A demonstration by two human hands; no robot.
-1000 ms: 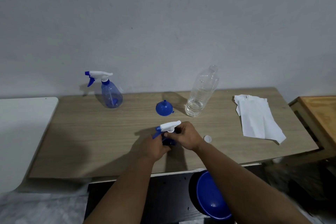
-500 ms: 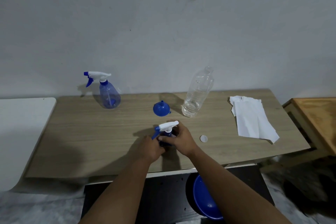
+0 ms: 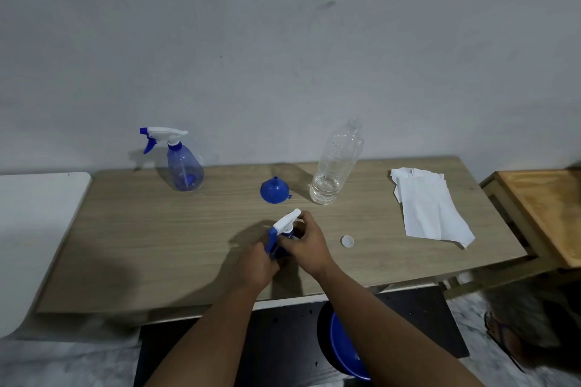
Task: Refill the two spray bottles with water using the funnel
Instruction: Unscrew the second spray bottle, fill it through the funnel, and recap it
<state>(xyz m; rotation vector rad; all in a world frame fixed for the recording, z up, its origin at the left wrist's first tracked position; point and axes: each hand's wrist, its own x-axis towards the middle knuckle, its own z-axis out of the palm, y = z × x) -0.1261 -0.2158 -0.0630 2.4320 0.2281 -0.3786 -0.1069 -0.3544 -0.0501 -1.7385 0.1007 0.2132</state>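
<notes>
Head view, hands: the left hand (image 3: 257, 264) grips the body of the near spray bottle (image 3: 279, 245) at the table's near middle; the right hand (image 3: 306, 243) curls round its collar under the white trigger head (image 3: 286, 220).
What changed: a second ago the trigger head lay nearly level; now it tilts up to the right, and the right wrist has turned.
Meaning: I judge the head is being screwed on or off; which, I cannot tell.
Far spray bottle (image 3: 184, 163): upright at far left, head on.
Funnel (image 3: 274, 190): mouth down, far middle, untouched.
Water bottle (image 3: 336, 163): uncapped, little water left, just right of the funnel.
Cap (image 3: 347, 241): on the table (image 3: 141, 245), right of the hands.
Paper towels (image 3: 430, 204): far right.
</notes>
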